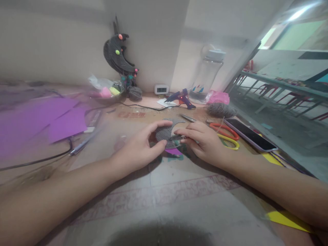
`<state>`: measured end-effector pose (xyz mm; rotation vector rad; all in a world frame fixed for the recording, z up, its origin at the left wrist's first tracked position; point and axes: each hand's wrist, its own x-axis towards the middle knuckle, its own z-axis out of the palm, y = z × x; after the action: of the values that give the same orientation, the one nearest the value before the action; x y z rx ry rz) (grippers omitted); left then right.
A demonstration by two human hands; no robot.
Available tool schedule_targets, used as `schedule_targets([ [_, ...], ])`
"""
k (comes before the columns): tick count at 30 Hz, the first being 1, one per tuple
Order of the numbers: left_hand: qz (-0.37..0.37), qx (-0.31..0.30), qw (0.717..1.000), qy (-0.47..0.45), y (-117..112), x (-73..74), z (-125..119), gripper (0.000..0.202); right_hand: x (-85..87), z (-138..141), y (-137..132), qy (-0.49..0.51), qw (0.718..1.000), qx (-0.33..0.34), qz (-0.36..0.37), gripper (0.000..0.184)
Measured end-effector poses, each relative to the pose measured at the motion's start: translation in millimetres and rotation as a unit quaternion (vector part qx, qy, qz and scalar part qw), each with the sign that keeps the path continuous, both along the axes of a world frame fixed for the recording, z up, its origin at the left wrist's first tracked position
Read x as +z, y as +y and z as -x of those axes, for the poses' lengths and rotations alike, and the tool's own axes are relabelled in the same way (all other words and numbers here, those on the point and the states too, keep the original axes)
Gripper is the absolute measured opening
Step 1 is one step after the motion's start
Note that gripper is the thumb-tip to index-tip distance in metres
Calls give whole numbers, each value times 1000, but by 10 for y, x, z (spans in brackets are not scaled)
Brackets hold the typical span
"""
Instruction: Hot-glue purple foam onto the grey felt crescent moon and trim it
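My left hand (142,145) pinches the left side of a grey yarn-wrapped crescent piece (165,131) between thumb and fingers. My right hand (201,141) grips the crescent's right side and presses grey yarn against it. The piece rests just above the table, over a small purple and teal scrap (175,152). Both forearms lie on the table surface (164,191).
Orange and yellow scissors (227,135) and a phone (249,134) lie right of my right hand. A grey yarn ball (220,110), a blue glue gun (179,97), a clear bottle (208,73), a finished dark crescent (116,54), a bowl of pom-poms (107,91) and purple sheets (61,123) surround them.
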<state>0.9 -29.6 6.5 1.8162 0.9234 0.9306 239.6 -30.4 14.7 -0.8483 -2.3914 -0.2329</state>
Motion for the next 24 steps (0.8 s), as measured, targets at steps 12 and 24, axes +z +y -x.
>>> schedule_targets([
  [12,-10,0,1000,19,-5,21,0,48,-16,-1,-19,-14,999,-13,-28,23],
  [24,-19,-2,1000,17,16,-15,4,48,-5,2,3,-3,1000,0,-4,22],
])
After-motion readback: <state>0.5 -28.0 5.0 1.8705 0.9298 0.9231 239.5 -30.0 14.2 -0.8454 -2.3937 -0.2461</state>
